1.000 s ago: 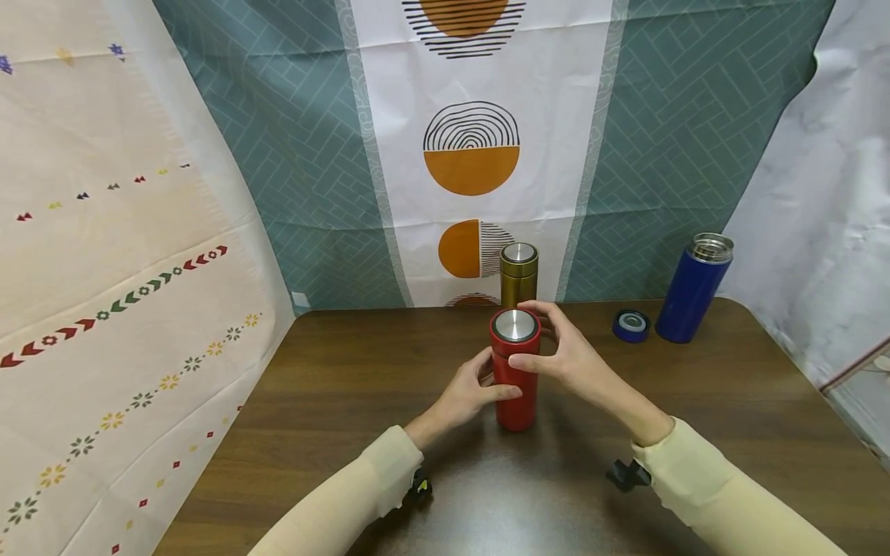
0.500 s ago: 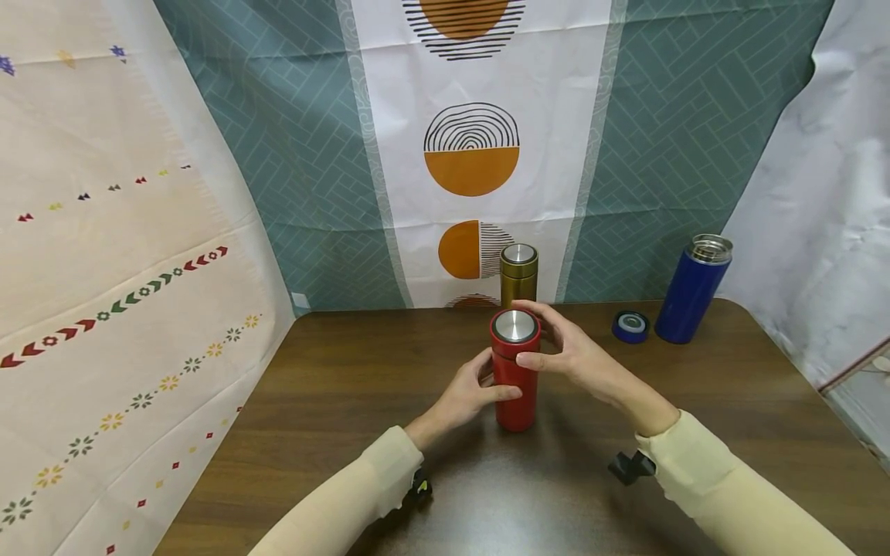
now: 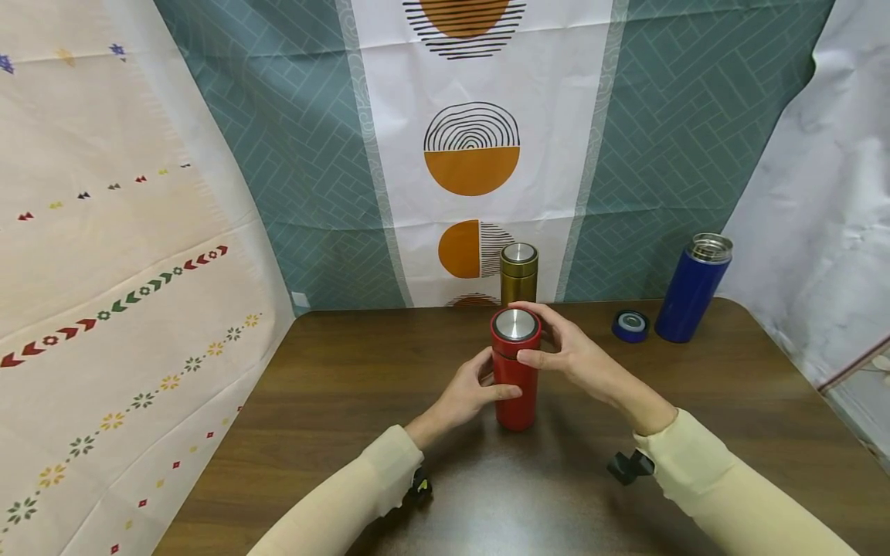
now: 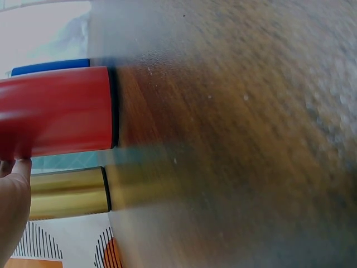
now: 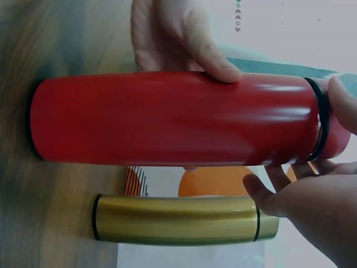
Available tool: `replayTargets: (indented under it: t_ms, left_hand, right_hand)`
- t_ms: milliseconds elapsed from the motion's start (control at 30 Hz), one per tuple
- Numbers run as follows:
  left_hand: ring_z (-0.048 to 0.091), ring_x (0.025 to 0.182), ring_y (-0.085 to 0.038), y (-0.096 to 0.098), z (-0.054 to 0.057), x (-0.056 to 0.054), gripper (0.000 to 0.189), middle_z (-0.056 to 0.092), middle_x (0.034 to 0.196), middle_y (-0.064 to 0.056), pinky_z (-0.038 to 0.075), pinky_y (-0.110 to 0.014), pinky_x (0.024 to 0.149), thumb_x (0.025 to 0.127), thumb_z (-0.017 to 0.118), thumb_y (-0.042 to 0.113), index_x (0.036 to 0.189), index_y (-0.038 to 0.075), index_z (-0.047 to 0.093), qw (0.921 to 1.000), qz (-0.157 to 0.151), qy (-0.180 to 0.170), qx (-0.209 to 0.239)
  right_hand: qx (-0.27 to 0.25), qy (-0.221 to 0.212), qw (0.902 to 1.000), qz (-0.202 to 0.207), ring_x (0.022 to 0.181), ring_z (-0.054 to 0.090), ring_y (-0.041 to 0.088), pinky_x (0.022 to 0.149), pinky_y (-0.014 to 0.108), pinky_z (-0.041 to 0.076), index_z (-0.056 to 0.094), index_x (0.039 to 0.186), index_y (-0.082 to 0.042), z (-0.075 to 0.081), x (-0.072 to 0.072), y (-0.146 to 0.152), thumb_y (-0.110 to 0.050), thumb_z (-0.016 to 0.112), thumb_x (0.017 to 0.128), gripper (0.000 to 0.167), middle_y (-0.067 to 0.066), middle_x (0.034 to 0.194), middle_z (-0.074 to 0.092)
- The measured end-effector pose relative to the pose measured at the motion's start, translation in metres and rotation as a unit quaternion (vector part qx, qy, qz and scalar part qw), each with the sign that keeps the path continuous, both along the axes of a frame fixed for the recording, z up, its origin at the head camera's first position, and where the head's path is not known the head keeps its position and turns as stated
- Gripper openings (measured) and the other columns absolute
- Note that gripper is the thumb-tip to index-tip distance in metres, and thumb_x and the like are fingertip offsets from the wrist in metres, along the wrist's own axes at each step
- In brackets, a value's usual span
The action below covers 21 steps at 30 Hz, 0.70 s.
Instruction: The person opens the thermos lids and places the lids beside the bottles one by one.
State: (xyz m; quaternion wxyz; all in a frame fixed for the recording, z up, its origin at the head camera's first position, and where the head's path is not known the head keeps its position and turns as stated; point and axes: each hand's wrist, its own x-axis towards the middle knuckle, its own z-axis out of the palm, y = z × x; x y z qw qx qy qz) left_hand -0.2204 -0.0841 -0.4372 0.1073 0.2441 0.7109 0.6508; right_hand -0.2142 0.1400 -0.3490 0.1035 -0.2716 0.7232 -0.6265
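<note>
A red thermos flask (image 3: 516, 413) stands upright on the wooden table in the head view. My left hand (image 3: 462, 398) grips its body from the left, thumb across the front. On the right, my right hand (image 3: 566, 351) holds the red lid (image 3: 516, 325) near the top, thumb in front and fingers behind. In the right wrist view a dark ring (image 5: 321, 120) with a thin silvery glint shows at the seam between lid and body. Behind it stands a gold thermos flask (image 3: 518, 282) with its lid on, its lower part hidden.
At the back right a blue thermos flask (image 3: 688, 297) stands uncapped, its steel mouth showing. Its blue lid (image 3: 631, 326) lies beside it on the table (image 3: 361, 371). A patterned cloth (image 3: 306, 193) hangs along the table's back edge.
My right thumb has shifted slightly right along the red lid. The lid sits a touch higher, with a darker seam below it. The left hand has stayed put.
</note>
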Motion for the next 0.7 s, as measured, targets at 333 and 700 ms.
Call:
replayTargets:
  t_ms: [333,700]
  left_hand:
    - [0.057,0.135,-0.016,-0.001,0.000,-0.001,0.063,0.059,0.145,-0.002,0.043,-0.038,0.116,0.093,0.080,0.019,0.149,0.016,0.051,1.0000,-0.001,0.004,-0.003]
    - [0.057,0.134,-0.017,0.001,-0.001,0.000,0.064,0.061,0.143,-0.002,0.043,-0.037,0.115,0.093,0.081,0.020,0.150,0.015,0.051,0.9999,0.007,-0.013,-0.005]
  right_hand:
    - [0.041,0.044,0.9960,-0.066,0.140,0.045,0.039,0.110,0.064,0.040,0.038,0.156,-0.014,-0.001,0.004,-0.005,-0.029,0.083,0.088,0.083,0.012,0.148,0.051]
    - [0.012,0.031,0.9988,-0.036,0.136,0.047,0.034,0.111,0.062,0.040,0.043,0.155,-0.013,0.011,0.000,0.002,-0.018,0.075,0.094,0.069,0.012,0.146,0.055]
